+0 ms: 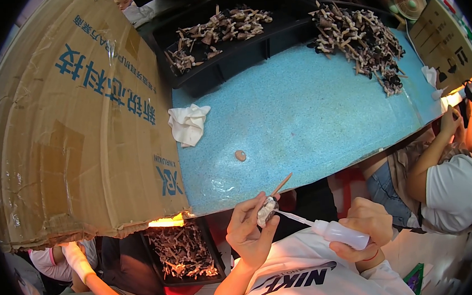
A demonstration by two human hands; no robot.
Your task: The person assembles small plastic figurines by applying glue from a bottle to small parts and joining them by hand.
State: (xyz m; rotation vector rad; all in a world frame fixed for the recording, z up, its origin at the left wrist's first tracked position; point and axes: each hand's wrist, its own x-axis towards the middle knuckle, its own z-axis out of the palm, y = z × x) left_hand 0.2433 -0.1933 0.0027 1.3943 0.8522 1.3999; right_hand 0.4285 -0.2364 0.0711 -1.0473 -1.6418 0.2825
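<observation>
Between the thumb and fingers of my left hand (249, 232) is a small whitish figurine (266, 211) with dark parts. A thin brown stick (281, 184) juts up from it; I cannot tell how the two are joined. My right hand (368, 224) is closed around a translucent white squeeze bottle (342, 235), tilted with its long narrow nozzle (295, 216) toward the figurine. The nozzle's tip is at or very near the figurine; contact is too small to make out. Both hands are just off the table's near edge, over my white shirt.
On the blue tabletop (277, 111) lie a small pinkish-brown piece (240, 156) and a crumpled white tissue (189, 124). A black tray (230, 67) of figurines and a loose pile (358, 41) stand beyond. A large cardboard box (79, 132) blocks the left. Co-workers sit on both sides.
</observation>
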